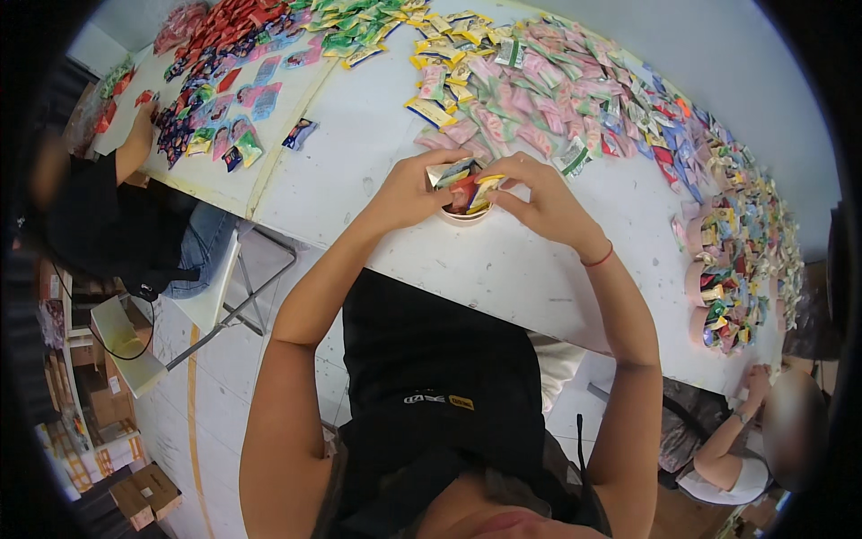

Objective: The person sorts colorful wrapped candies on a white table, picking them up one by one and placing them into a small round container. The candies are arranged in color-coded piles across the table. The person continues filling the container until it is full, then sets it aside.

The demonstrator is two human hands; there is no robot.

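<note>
A small round pinkish tub (465, 218) stands on the white table in front of me, packed with wrapped packets. My left hand (411, 190) is closed round its left side, the fingers at the far rim. Over the right side of the tub, my right hand (537, 199) pinches a yellow-and-white packet (486, 190) between thumb and fingers. A red packet (461, 194) shows in the middle of the tub. Just beyond my hands lies a broad heap of pink-and-green packets (530, 112), with yellow packets (453, 45) at its left.
Red packets (229, 36), dark blue and pink ones pile up at the far left, where a co-worker's hand (142, 121) reaches in. Filled tubs (697, 283) stand in rows at the right, near another person's hand (759, 382). A single blue packet (300, 134) lies left of my hands.
</note>
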